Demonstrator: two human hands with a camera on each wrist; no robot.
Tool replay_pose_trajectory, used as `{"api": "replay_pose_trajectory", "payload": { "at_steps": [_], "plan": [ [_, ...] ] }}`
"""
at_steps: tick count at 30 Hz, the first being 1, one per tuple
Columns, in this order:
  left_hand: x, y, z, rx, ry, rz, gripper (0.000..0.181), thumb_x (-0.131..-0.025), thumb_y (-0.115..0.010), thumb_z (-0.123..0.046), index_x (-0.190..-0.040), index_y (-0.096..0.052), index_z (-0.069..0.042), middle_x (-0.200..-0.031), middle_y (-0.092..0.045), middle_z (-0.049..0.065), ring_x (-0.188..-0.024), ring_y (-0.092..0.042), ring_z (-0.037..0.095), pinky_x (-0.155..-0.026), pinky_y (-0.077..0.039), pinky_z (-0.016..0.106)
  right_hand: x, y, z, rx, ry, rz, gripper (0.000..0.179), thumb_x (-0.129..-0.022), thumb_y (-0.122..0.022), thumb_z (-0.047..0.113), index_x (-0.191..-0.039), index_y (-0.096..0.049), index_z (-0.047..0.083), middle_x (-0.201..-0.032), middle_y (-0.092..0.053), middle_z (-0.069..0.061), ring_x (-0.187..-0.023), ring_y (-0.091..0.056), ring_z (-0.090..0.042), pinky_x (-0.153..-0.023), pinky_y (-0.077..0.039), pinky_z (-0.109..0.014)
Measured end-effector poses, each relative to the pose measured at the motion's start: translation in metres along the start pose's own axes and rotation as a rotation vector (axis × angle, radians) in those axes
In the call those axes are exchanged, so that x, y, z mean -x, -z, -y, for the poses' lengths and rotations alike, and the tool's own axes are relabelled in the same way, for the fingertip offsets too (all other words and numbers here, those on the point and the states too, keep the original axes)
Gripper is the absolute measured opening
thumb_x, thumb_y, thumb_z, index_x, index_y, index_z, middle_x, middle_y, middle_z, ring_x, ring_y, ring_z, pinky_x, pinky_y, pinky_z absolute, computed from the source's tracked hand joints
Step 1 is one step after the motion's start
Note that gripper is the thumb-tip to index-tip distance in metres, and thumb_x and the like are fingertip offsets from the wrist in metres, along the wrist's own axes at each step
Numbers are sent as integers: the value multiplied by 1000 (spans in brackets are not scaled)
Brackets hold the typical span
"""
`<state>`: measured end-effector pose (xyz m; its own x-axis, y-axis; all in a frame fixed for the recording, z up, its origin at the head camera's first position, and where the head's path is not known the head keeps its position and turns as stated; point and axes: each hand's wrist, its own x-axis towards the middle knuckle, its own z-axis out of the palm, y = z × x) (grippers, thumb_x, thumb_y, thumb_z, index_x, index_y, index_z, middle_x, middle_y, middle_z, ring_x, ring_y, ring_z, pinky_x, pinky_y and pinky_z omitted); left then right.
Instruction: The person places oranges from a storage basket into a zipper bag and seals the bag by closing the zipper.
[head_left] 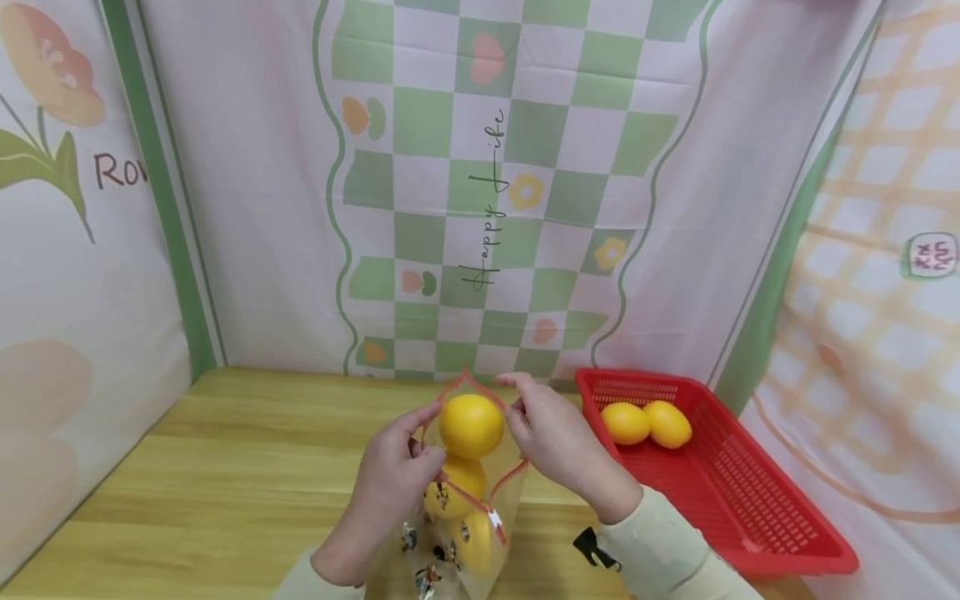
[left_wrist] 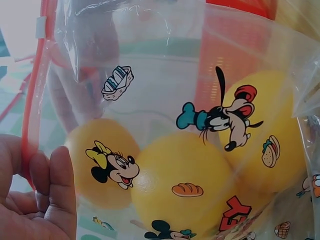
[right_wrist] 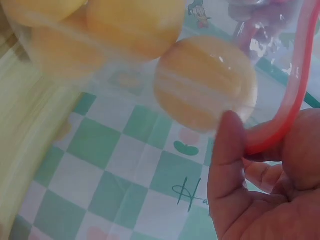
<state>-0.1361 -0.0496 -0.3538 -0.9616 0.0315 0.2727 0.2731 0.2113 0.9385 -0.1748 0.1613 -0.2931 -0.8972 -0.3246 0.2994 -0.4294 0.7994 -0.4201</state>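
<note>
A clear zip bag (head_left: 512,473) with a red zip edge and printed cartoon figures stands upright and open above the wooden table. Several round yellow fruits are stacked inside; the topmost fruit (head_left: 471,426) sits at the bag's mouth, with another fruit (head_left: 456,493) below it. My left hand (head_left: 393,475) pinches the red edge on the left side. On the opposite side my right hand (head_left: 558,442) grips the same edge between thumb and fingers. In the right wrist view, one fruit (right_wrist: 205,82) lies near my thumb, behind the plastic.
To the right stands a red plastic basket (head_left: 780,492) with perforated walls. Two yellow fruits, a left one (head_left: 625,423) and a right one (head_left: 668,424), lie at its far end. Behind the wooden table (head_left: 247,442) hangs a green checked cloth (head_left: 480,192).
</note>
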Motion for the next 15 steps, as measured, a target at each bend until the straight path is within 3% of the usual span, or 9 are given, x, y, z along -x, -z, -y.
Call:
{"api": "replay_pose_trajectory", "payload": {
  "at_steps": [9,15],
  "plan": [
    [-4,1,-9,-5,-10,-3,60,-89,-57,-2,-148,-57,-8,-61,-52,1,-57,-62,24,-41,-36,16,-3,2,1,29,43,-55,40,-102,-60,12,-142,-56,8,-74,-54,2,-57,-45,-12,-52,-44,-26],
    [-6,5,-14,0,-35,6,59,-89,-58,-2,-147,-58,-9,-60,-54,2,-54,-58,22,-41,-35,17,-4,5,4,18,31,-51,40,-103,-59,13,-143,-56,9,-73,-52,1,-56,-45,-13,-51,-43,-26]
  ]
}}
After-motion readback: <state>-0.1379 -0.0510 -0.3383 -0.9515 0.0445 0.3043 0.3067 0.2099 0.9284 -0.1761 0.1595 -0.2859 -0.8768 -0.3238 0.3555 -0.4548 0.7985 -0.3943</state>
